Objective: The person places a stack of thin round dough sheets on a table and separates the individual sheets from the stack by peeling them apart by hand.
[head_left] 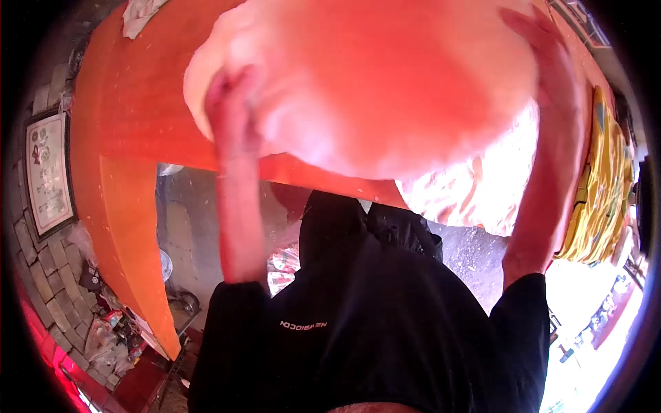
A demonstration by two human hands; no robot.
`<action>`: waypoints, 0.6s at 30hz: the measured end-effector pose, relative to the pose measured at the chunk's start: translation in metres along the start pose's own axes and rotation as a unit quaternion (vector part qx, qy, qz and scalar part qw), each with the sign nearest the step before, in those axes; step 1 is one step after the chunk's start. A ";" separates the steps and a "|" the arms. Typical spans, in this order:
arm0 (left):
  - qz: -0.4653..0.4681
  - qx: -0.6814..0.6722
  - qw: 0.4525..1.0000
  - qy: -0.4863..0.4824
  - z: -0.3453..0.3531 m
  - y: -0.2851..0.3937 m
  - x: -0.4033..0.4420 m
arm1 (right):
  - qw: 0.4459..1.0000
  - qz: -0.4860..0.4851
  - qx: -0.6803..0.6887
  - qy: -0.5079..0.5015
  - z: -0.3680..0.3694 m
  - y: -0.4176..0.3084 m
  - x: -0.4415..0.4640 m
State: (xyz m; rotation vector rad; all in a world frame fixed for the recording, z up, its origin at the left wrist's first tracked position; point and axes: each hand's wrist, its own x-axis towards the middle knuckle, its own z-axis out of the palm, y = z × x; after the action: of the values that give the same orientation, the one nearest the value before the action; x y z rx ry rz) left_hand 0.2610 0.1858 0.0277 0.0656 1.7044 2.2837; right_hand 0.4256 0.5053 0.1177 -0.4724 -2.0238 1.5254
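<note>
A wide, thin, pale sheet of dough (372, 89) spreads over the orange table, its rounded near edge reaching close to the table's front. My left hand (235, 96) is at the sheet's left edge, fingers curled and closed on it. At the upper right, my right hand (540, 34) touches the far right edge of the sheet; its fingers are blurred, so their grip cannot be made out. Beneath the sheet on the right, a bright, wrinkled whitish layer (482, 182) hangs past the table edge, partly washed out by light.
The orange table (131, 117) has a leg on the left. A white cloth (140, 15) lies at its far left corner. Yellow patterned fabric (597, 193) is on the right. A framed certificate (49, 172) and plastic bags (110, 344) are on the left.
</note>
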 end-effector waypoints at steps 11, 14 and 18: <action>-0.096 0.163 0.974 0.123 -0.217 -0.037 0.084 | 0.924 0.346 0.101 -0.129 0.201 0.187 0.007; -0.047 0.204 0.965 0.158 -0.225 -0.034 0.073 | 0.972 0.066 -0.168 -0.151 0.179 0.172 0.018; -0.077 0.130 0.977 0.150 -0.210 -0.039 0.062 | 0.991 0.105 -0.035 -0.071 0.204 0.179 0.009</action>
State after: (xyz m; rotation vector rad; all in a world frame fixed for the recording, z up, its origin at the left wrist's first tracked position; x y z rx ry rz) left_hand 0.1655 0.0166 -0.0800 -0.3615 2.0686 2.0268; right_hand 0.2827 0.4081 -0.0923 -0.6379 -2.2000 1.6561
